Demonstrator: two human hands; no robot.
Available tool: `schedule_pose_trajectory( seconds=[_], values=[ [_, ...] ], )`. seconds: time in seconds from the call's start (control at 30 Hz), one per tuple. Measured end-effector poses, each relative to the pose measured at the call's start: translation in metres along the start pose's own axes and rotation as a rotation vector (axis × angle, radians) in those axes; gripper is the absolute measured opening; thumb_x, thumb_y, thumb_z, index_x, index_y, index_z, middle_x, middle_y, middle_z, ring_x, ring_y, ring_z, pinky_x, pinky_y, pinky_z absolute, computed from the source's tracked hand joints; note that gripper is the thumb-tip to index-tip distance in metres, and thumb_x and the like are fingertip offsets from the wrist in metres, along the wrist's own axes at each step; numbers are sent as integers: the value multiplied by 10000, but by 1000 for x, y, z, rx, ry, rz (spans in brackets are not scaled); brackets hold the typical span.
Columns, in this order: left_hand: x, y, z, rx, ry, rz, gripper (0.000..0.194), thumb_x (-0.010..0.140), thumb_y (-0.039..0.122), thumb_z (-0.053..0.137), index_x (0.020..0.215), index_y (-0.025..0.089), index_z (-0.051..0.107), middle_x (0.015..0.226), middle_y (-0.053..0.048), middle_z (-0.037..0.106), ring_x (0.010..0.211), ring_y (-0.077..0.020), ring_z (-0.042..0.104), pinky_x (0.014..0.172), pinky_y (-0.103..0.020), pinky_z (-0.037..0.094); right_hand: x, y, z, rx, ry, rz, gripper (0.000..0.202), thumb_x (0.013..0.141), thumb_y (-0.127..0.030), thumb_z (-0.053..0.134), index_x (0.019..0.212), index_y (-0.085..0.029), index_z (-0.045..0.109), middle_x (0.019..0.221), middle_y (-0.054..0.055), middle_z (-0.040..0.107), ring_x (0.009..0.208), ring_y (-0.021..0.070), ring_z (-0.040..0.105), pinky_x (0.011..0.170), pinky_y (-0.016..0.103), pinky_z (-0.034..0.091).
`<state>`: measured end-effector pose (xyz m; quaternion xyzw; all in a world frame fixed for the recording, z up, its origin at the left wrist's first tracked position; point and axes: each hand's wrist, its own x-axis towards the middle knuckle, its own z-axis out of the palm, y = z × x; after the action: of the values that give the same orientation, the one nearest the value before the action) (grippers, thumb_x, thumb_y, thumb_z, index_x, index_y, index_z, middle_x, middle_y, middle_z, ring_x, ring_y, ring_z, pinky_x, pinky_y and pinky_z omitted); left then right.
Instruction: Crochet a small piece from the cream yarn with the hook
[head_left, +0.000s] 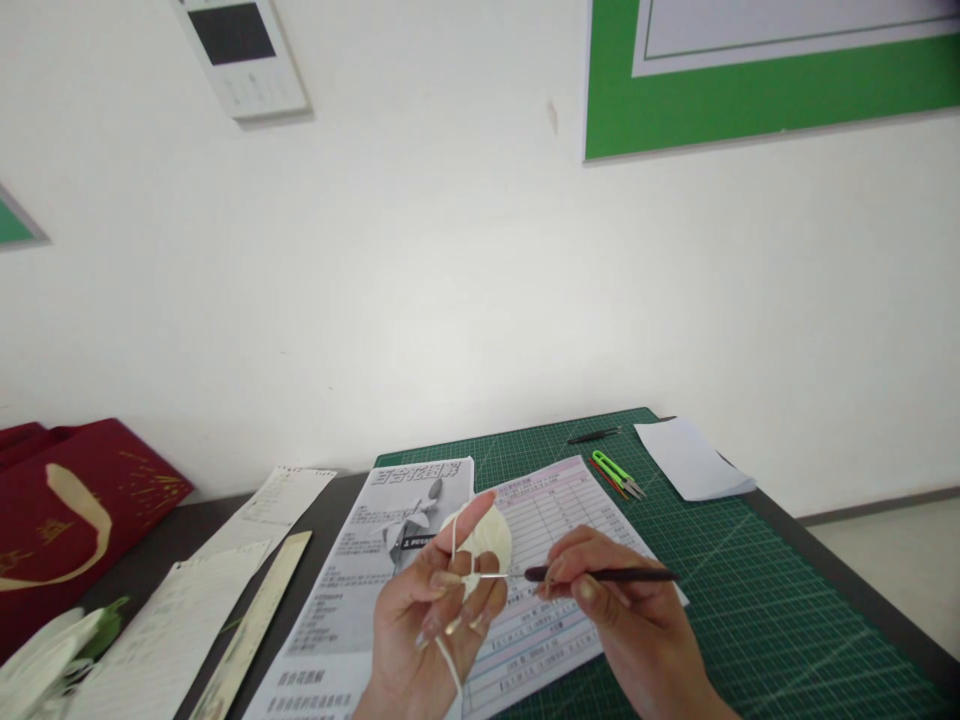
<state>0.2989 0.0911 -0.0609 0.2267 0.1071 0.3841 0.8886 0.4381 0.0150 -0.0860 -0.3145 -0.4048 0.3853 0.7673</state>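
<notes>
My right hand (600, 580) grips a crochet hook (630, 575) by its dark handle. The hook's thin metal shaft points left and meets a small bit of pale crochet work pinched in my left hand (442, 610). Cream yarn (454, 540) loops over the raised left index finger, and a strand (448, 665) hangs down past the palm. Behind the left fingers sits a round cream ball of yarn (495, 535), partly hidden by them. Beneath both hands lie a printed sheet with a flower picture (352, 560) and a ruled table sheet (555, 500).
Green thread snips (611, 468) and dark tweezers (594, 436) rest on the green cutting mat (750, 600). White paper (694, 460) lies at the right. Leftward are a ruler (255, 620), handwritten sheets (172, 620), a red bag (82, 510) and white-green material (52, 650). A wall (450, 250) stands behind.
</notes>
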Motion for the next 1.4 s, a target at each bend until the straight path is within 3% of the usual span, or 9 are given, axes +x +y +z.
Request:
schedule_pose_trajectory(
  seconds=[0.2, 0.47, 0.87, 1.0, 1.13, 1.2, 1.27, 1.33, 1.4],
  values=[
    [1, 1, -2, 110, 15, 26, 427, 546, 54, 521, 928, 40, 710, 329, 80, 148, 471, -107, 249, 455, -182, 328, 2, 3, 0, 253, 131, 215, 115, 704, -269, 718, 734, -159, 724, 587, 29, 689, 542, 116, 624, 541, 197, 516],
    [-2, -10, -7, 439, 100, 319, 407, 613, 137, 666, 1016, 188, 691, 399, 53, 419, 476, -100, 359, 588, -258, 389, 7, 16, 1, 548, 200, 552, 155, 704, -225, 727, 778, -90, 709, 585, 62, 720, 455, 94, 643, 471, 162, 559],
    [1, -29, -12, 484, 227, 346, 317, 612, 188, 727, 924, 245, 722, 514, 53, 483, 376, -21, 331, 370, -163, 256, 5, 22, 3, 553, 243, 529, 197, 684, -240, 746, 805, -88, 710, 604, 77, 733, 484, 109, 667, 503, 174, 571],
    [1, -32, -13, 551, 256, 358, 326, 617, 149, 720, 931, 235, 720, 520, 47, 497, 404, -44, 375, 382, -169, 297, 4, 21, 6, 435, 272, 424, 188, 685, -250, 745, 804, -107, 715, 604, 66, 730, 492, 104, 657, 512, 176, 560],
    [2, -36, -9, 544, 314, 370, 331, 652, 126, 695, 970, 214, 706, 502, 60, 488, 434, -44, 410, 446, -150, 359, -5, 20, 10, 79, 298, 195, 112, 744, -222, 685, 837, -175, 726, 705, 66, 750, 595, 158, 691, 573, 240, 581],
    [2, -36, -4, 455, 333, 337, 356, 656, 113, 682, 995, 219, 693, 521, 53, 531, 449, -48, 448, 476, -147, 390, -10, 19, 9, -206, 198, -70, 181, 770, -140, 631, 905, -222, 720, 830, 76, 750, 713, 206, 699, 643, 305, 586],
    [3, -33, 0, 311, 349, 248, 408, 637, 80, 661, 1015, 231, 681, 593, 22, 615, 516, -76, 531, 538, -170, 441, -13, 19, 7, -493, -15, -354, 361, 766, -54, 578, 1061, -244, 663, 967, 103, 723, 828, 243, 679, 705, 354, 570],
    [5, -28, 1, 154, 352, 136, 471, 617, 51, 614, 1049, 232, 663, 597, 0, 651, 603, -119, 599, 598, -201, 475, -13, 20, 2, -714, -211, -568, 484, 763, -29, 543, 1212, -211, 552, 1041, 149, 690, 882, 263, 659, 715, 376, 560],
    [6, -22, -1, 33, 318, 49, 548, 606, 38, 559, 1116, 227, 625, 537, -3, 648, 607, -131, 621, 597, -203, 482, -11, 21, -1, -831, -291, -710, 495, 786, -55, 514, 1272, -147, 482, 1049, 195, 673, 895, 271, 648, 690, 377, 561]
  ],
)
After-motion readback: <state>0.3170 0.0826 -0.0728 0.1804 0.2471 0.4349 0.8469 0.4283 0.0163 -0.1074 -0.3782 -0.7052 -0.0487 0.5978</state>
